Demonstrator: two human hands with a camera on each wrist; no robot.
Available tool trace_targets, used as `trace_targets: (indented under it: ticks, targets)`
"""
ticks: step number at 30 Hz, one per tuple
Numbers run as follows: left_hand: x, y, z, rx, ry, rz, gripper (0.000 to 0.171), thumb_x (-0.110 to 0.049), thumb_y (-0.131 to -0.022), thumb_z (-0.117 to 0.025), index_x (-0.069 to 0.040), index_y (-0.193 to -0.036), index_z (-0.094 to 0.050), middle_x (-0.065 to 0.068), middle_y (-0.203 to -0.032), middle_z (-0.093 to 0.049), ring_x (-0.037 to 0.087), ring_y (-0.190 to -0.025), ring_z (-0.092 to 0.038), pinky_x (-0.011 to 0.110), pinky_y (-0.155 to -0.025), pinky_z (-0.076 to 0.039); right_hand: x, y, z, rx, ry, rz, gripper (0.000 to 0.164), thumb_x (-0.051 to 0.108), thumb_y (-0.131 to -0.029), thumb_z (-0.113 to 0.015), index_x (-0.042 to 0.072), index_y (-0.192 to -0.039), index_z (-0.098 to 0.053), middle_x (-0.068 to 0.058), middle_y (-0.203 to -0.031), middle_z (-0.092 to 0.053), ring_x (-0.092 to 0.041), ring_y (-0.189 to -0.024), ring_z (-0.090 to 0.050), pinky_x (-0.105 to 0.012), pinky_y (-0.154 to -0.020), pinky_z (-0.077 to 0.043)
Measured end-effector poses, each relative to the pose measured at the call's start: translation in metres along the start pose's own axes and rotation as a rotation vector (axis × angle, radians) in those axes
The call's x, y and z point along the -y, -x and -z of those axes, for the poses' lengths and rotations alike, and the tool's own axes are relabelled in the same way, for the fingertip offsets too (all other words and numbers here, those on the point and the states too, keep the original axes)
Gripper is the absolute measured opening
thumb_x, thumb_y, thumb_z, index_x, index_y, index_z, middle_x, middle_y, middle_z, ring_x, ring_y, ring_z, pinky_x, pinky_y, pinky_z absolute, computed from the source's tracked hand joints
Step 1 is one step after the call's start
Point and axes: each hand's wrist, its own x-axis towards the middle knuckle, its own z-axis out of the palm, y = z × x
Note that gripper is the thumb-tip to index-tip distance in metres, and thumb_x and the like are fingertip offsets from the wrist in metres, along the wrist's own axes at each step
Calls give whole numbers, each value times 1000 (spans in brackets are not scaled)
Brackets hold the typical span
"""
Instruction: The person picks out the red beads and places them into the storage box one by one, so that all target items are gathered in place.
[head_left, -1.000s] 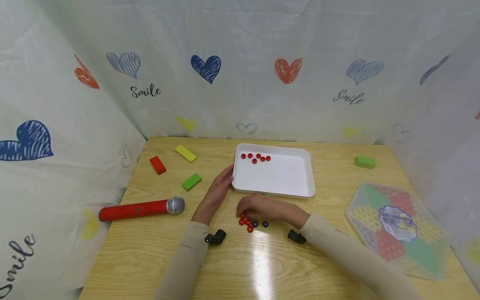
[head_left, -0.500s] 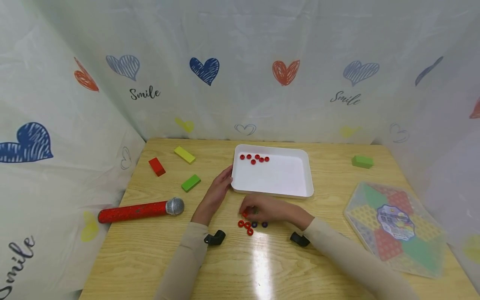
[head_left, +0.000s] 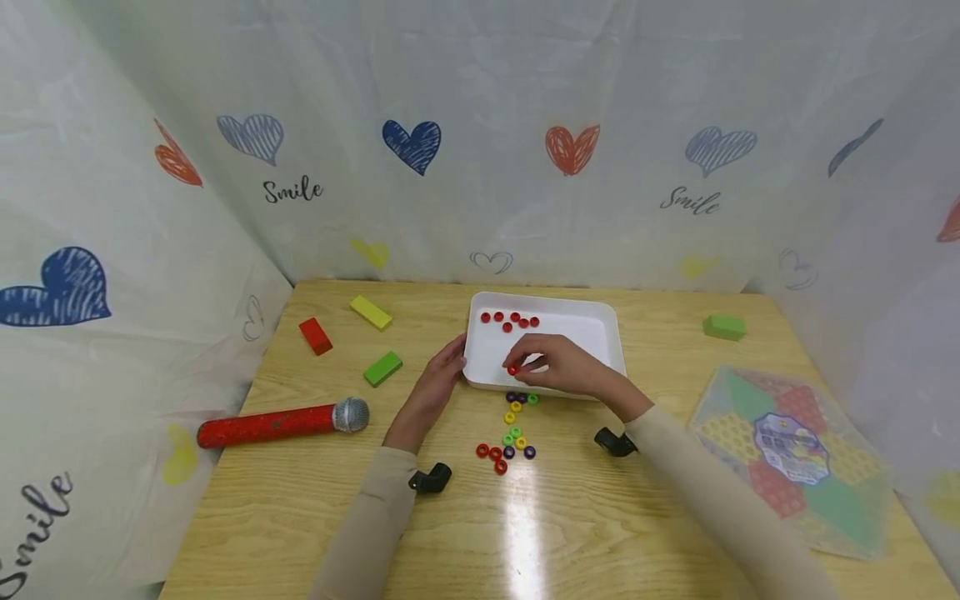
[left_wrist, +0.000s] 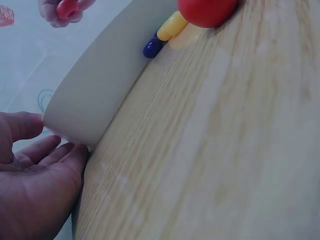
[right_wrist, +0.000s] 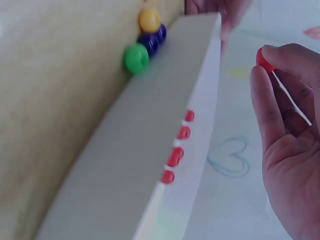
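Note:
My right hand [head_left: 558, 365] pinches a red bead [right_wrist: 264, 60] between thumb and fingertips, over the front part of a white tray [head_left: 577, 350]. Several red beads [head_left: 515, 317] lie toward the tray's back left. My left hand [head_left: 435, 379] rests against the tray's left side; in the left wrist view its thumb touches the rim and its relaxed fingers touch the outer wall lower down. In front of the tray, purple, green and yellow beads [head_left: 510, 417] lie loose on the wooden table [head_left: 600, 533], and 3 red beads [head_left: 496, 454] lie nearer me.
At the left lie a red microphone [head_left: 277, 423], a red block [head_left: 316, 336], a yellow block [head_left: 371, 312] and a green block [head_left: 383, 368]. A green block [head_left: 724, 327] and a clear patterned case [head_left: 795, 458] are at the right. A printed curtain [head_left: 487, 200] hangs behind.
My right hand has picked up a red bead from the loose ones and moved forward over the tray, uncovering yellow, green and purple beads. The left hand stays at the tray.

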Motion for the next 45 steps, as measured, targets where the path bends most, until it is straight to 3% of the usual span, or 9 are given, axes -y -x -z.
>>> trace_targets:
  ticks: [7, 13, 20, 24, 30, 37, 45]
  targets:
    - [0, -1, 1, -5, -5, 21, 49, -12, -103, -37, -17, -152, -31, 1, -158, -27, 14, -145, -22, 38, -119, -19, -18, -10, 29, -91, 56, -55, 25, 10, -88, -70, 6, -113, -68, 4, -104, -64, -13, -98, -61, -27, -84, -56]
    - [2, -1, 3, -26, -8, 20, 49, -13, -103, -39, -17, -151, -32, 1, -157, -28, 15, -145, -22, 39, -119, -20, -31, -20, 45, -104, 112, -107, 25, 10, -88, -69, 13, -114, -68, 3, -109, -64, -13, -100, -60, -30, -88, -55]
    - [3, -1, 5, -7, 4, 3, 50, -11, -103, -38, -15, -152, -31, 2, -158, -27, 16, -146, -22, 39, -119, -19, -45, -36, 60, -121, 147, -104, 26, 10, -89, -68, 6, -115, -67, -1, -108, -63, -17, -99, -59, -35, -90, -54]
    - [5, -2, 5, 5, 8, -2, 50, -11, -103, -38, -14, -152, -31, 3, -158, -27, 17, -146, -21, 40, -119, -19, -58, -42, 60, -108, 136, -122, 26, 10, -89, -68, 6, -115, -67, -2, -107, -63, -17, -100, -60, -36, -90, -54]
    - [3, -1, 2, 14, 15, -2, 50, -10, -103, -38, -13, -152, -30, 4, -158, -26, 17, -146, -21, 40, -119, -19, -72, -47, 52, -59, 163, -184, 24, 13, -88, -71, 15, -111, -70, 1, -111, -66, -15, -102, -60, -35, -92, -52]
    - [0, 1, 1, 13, 8, 0, 50, -10, -103, -37, -13, -152, -30, 4, -158, -26, 17, -146, -21, 40, -119, -19, -73, -52, 46, -8, 171, -197, 22, 9, -88, -70, 14, -109, -71, 0, -110, -67, -16, -97, -60, -35, -89, -52]
    - [2, -1, 1, 9, 15, 2, 49, -11, -103, -37, -14, -152, -31, 4, -158, -26, 17, -146, -21, 40, -119, -18, -76, -57, 40, 44, 256, -207, 19, 11, -88, -70, 14, -106, -72, -1, -106, -67, -14, -93, -60, -32, -85, -53]
